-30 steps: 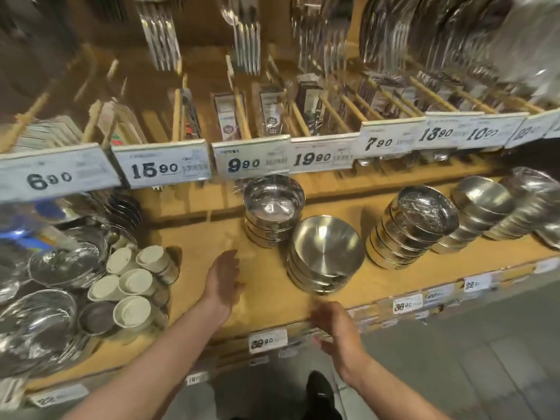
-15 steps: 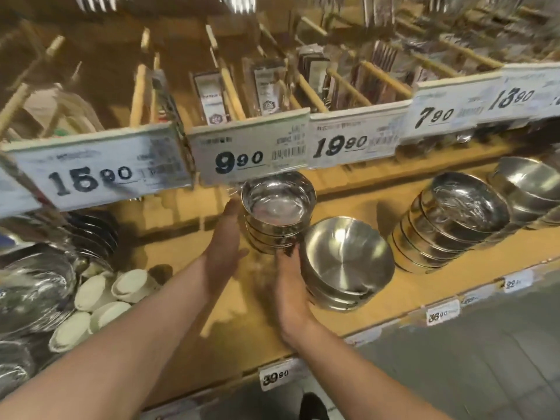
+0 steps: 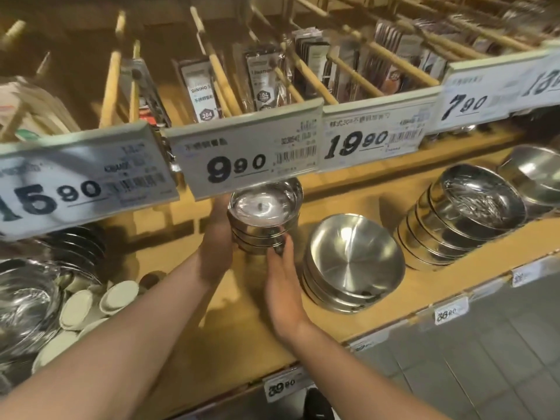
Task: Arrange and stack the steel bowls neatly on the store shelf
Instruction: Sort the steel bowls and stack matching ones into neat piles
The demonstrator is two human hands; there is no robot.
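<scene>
Tag "9.90" (image 3: 242,159) hangs above small bowl stack (image 3: 263,219) both hands touch.

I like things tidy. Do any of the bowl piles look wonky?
Yes. The stack of wide bowls on the right leans over, its bowls slipped sideways like a fanned deck. The small stack between the left hand and right hand looks straight.

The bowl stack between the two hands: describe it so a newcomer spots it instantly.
Find the wooden shelf below the price tags. Under the 9.90 tag stands a small stack of straight-sided steel bowls, left hand and right hand against it. It is narrower than the wide bowl stack beside it.
</scene>
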